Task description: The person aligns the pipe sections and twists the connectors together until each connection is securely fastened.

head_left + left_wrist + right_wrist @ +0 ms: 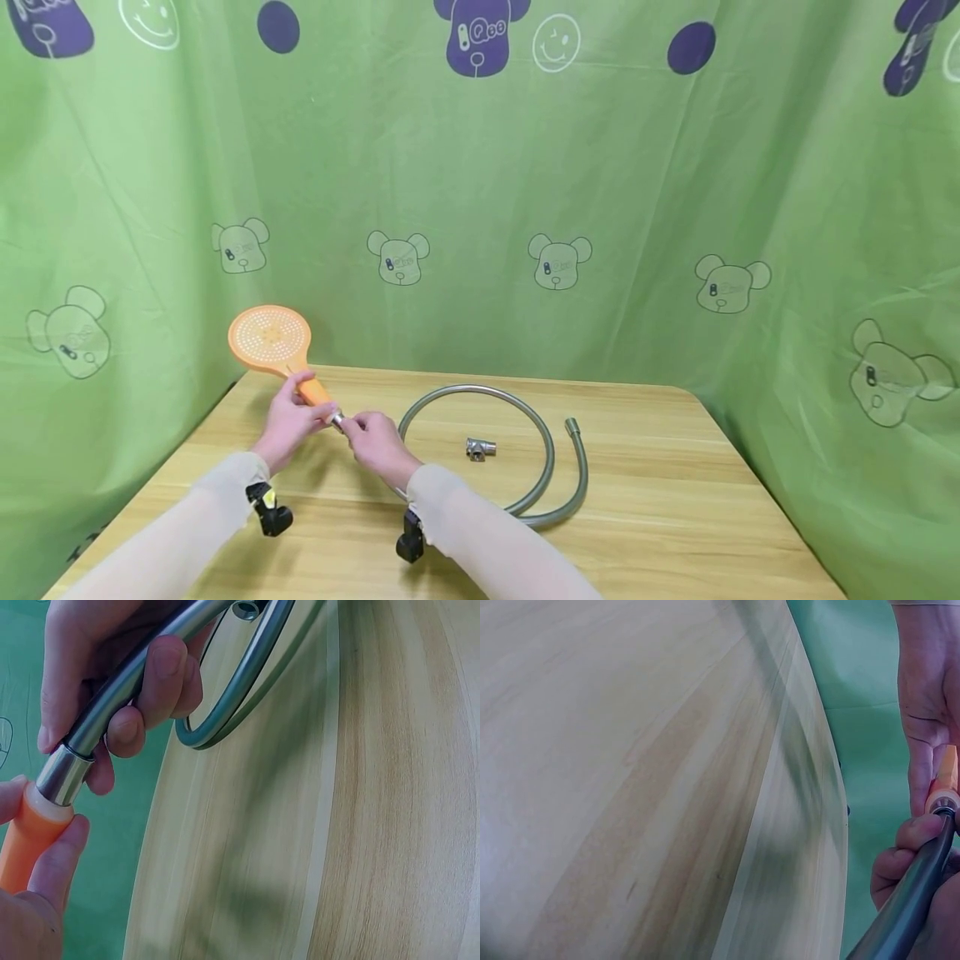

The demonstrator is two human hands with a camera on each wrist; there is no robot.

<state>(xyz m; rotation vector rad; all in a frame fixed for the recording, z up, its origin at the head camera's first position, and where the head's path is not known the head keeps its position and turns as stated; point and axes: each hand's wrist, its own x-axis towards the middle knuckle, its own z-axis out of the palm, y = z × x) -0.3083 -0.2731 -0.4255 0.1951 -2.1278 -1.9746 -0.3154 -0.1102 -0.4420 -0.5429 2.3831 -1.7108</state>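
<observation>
An orange shower head (270, 337) is held raised over the left part of the table, its perforated face toward the head camera. My left hand (289, 419) grips its orange handle (31, 838) near the lower end. My right hand (378, 448) holds the grey shower hose (112, 701) just behind its silver end nut (64, 775). That nut sits against the pale collar at the handle's end; how far it is threaded on is hidden. From my right hand the hose (553, 457) loops across the table, its other end fitting (572, 427) lying free.
A small chrome tee valve (480, 448) lies on the wooden table (675, 500) inside the hose loop. Green patterned curtains (480, 167) hang behind the table and on both sides. Black wrist cameras (272, 510) are strapped to both forearms.
</observation>
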